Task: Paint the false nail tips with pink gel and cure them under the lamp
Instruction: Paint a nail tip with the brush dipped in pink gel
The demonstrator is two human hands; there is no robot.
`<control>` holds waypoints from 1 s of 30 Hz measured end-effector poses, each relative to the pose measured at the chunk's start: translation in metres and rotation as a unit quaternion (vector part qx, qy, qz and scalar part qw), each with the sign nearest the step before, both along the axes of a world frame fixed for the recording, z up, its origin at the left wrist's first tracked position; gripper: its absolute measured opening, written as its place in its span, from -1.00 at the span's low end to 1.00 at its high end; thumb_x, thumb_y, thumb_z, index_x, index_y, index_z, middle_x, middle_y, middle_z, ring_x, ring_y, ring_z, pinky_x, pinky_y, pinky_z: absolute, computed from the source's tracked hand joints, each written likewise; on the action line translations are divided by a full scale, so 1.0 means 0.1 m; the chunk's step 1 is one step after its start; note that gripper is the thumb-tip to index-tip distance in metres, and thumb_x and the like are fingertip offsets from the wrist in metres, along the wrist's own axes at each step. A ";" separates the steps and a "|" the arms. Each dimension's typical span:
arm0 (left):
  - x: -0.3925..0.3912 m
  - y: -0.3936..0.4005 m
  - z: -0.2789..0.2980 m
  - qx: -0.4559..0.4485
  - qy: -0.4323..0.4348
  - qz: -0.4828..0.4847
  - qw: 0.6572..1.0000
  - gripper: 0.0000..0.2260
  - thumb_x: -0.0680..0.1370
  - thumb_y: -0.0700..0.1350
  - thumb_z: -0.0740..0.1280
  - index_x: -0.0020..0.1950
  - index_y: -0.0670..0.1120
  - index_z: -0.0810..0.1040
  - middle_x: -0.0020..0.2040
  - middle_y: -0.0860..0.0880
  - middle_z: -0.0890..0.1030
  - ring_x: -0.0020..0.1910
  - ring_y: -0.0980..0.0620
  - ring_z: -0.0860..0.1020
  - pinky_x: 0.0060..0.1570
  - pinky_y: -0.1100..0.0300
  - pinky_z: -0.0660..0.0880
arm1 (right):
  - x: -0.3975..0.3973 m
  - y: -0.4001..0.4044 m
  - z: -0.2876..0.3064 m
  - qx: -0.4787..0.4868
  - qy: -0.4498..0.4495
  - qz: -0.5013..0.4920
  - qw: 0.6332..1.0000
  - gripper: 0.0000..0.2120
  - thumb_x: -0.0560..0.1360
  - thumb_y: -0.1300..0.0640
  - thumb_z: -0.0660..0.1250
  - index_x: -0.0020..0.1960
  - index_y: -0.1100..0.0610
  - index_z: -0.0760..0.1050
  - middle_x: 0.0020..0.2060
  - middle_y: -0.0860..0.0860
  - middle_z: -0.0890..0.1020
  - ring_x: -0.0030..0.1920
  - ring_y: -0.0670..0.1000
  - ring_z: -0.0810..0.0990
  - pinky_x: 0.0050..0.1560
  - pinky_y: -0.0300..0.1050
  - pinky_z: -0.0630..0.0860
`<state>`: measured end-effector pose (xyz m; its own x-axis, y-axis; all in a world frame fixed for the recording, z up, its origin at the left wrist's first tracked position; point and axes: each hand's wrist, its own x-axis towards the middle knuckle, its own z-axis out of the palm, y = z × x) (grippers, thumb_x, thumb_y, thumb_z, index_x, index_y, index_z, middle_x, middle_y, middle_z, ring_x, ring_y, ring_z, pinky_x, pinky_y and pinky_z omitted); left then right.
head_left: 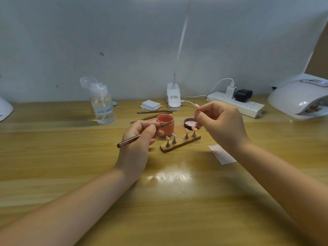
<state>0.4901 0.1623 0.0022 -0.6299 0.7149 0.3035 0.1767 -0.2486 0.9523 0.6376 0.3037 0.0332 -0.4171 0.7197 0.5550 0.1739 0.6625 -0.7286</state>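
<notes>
My left hand (140, 137) grips a copper-coloured brush (131, 140) like a pen, its tip reaching over the open jar of pink gel (165, 125). In front of the jar lies a wooden stand (180, 144) with several small pegs. The two left pegs carry pale nail tips (173, 135); the two right ones carry pink tips (194, 129). The middle place on the stand shows a bare metal disc (180, 139). My right hand (220, 121) is raised above the stand's right end, thumb and forefinger pinching a small piece that the fingers mostly hide.
The jar's lid (190, 123), smeared pink, lies right of the jar. A white curing lamp (298, 96) stands far right, a power strip (236, 103) beside it. Behind are a desk lamp base (173, 96), white pads (150, 105), two spare brushes (154, 111) and a pump bottle (103, 107). A paper slip (222, 154) lies right.
</notes>
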 end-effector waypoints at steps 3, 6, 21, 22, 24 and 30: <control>0.02 0.02 0.03 -0.013 -0.066 -0.042 0.997 -0.84 0.63 -0.18 0.22 0.00 -0.07 0.60 -0.12 0.03 0.70 -0.03 0.12 0.65 0.16 -0.09 0.49 | -0.03 -0.02 -0.04 0.009 -0.026 0.011 1.000 -0.96 0.50 0.13 0.39 -0.12 0.06 0.61 -0.30 -0.07 0.67 -0.29 -0.07 0.66 -0.20 -0.03 0.63; 0.02 0.04 0.04 -0.018 -0.094 -0.073 0.993 -0.84 0.63 -0.18 0.22 0.01 -0.06 0.60 -0.09 0.01 0.70 0.01 0.10 0.65 0.20 -0.09 0.46 | -0.03 -0.05 -0.15 -0.008 -0.003 0.010 1.000 -0.94 0.50 0.12 0.39 -0.12 0.08 0.62 -0.30 -0.04 0.67 -0.28 -0.01 0.65 -0.20 0.08 0.62; 0.12 -0.06 0.01 0.025 0.194 -0.062 0.979 -0.84 0.52 -0.10 0.31 0.07 -0.03 0.61 0.09 -0.01 0.65 0.01 0.06 0.62 -0.01 0.24 0.54 | -0.07 -0.12 -0.38 0.054 -0.022 0.022 0.998 -0.94 0.47 0.21 0.42 -0.08 0.19 0.65 -0.30 0.02 0.67 -0.28 -0.02 0.63 -0.17 -0.03 0.57; 0.12 -0.06 0.01 0.023 0.203 -0.058 0.977 -0.83 0.51 -0.10 0.31 0.07 -0.03 0.61 0.07 0.00 0.65 0.02 0.06 0.62 -0.01 0.24 0.54 | -0.07 -0.13 -0.38 0.063 -0.021 0.021 0.998 -0.94 0.47 0.22 0.42 -0.08 0.19 0.65 -0.29 0.02 0.67 -0.27 -0.03 0.63 -0.17 -0.05 0.57; 0.11 -0.07 0.01 0.016 0.211 -0.052 0.976 -0.84 0.50 -0.10 0.32 0.04 -0.03 0.62 -0.03 0.04 0.67 0.00 0.04 0.61 -0.01 0.20 0.53 | -0.06 -0.13 -0.38 0.080 -0.022 0.020 0.996 -0.93 0.47 0.22 0.42 -0.06 0.19 0.65 -0.28 0.02 0.67 -0.26 -0.04 0.63 -0.16 -0.06 0.57; 0.10 -0.10 0.01 0.045 0.207 -0.045 0.976 -0.87 0.52 -0.10 0.29 0.00 -0.08 0.60 -0.13 0.04 0.67 -0.06 0.03 0.63 -0.05 0.25 0.52 | -0.04 -0.13 -0.38 0.107 -0.019 0.020 0.994 -0.92 0.48 0.22 0.42 -0.05 0.21 0.64 -0.28 0.02 0.66 -0.27 -0.04 0.62 -0.18 -0.06 0.56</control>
